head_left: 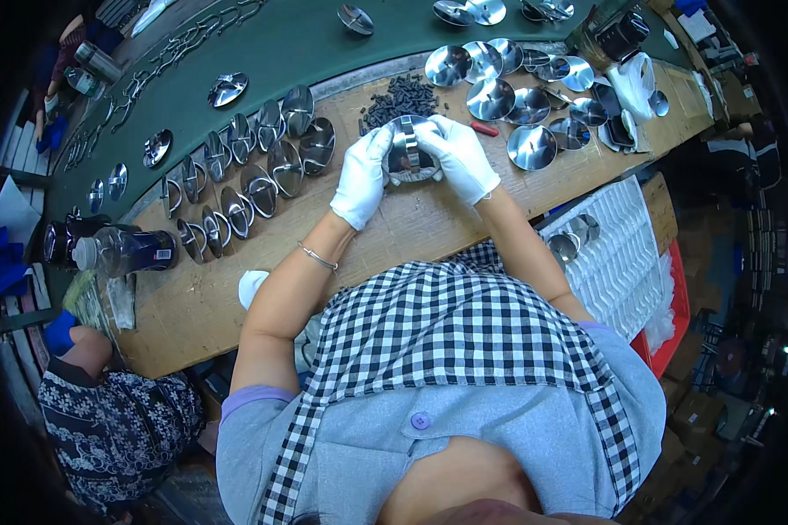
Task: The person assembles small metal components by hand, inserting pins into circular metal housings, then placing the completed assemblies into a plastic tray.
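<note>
Both my hands wear white gloves and meet over the wooden bench (306, 236). Between them is a shiny round metal lid (411, 149) with a strap-like handle across it. My left hand (364, 178) grips its left edge. My right hand (460, 157) holds it from the right, fingers over the top. A pale ring-shaped rest shows under the lid's near edge. Just beyond lies a heap of small black plugs (403, 98). A red-handled tool (484, 129) lies right of my right hand.
Rows of metal lids with handles (260, 190) stand on edge at left; round metal lids (532, 147) lie overlapping at right. A green conveyor belt (280, 52) runs behind, carrying lids and metal handles. Bottles (131, 252) stand far left, near another person (123, 420). A white sheet (617, 254) covers the right side.
</note>
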Available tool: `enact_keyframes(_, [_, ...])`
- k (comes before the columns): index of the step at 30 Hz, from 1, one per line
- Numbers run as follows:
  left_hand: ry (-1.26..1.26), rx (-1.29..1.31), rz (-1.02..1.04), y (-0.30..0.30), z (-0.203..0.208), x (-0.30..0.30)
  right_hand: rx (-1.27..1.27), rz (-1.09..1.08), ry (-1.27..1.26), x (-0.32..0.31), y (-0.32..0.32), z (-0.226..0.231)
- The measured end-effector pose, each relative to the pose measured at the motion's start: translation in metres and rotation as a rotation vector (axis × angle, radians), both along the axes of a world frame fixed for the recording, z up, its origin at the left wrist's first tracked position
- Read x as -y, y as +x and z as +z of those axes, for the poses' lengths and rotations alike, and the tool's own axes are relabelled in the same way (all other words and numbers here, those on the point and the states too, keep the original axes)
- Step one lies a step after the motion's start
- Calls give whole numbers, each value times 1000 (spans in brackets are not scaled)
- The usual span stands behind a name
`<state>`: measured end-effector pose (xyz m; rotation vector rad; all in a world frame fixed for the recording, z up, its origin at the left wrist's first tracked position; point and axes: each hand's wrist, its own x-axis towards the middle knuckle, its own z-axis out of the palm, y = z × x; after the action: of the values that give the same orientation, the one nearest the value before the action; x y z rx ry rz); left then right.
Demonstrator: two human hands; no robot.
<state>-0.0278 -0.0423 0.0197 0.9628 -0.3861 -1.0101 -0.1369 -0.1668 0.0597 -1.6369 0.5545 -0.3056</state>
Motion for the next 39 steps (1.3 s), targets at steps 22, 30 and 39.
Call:
enact_keyframes(22, [203,286,219,1,-6,-1,-324,362,-1153,51,129,-13])
enact_keyframes(30, [175,101,245,4,-1,-1,-149,259,-1019,46,124,2])
enact_keyframes(39, [97,-114,298,7,9,1,-47,108,-712,-3,41,17])
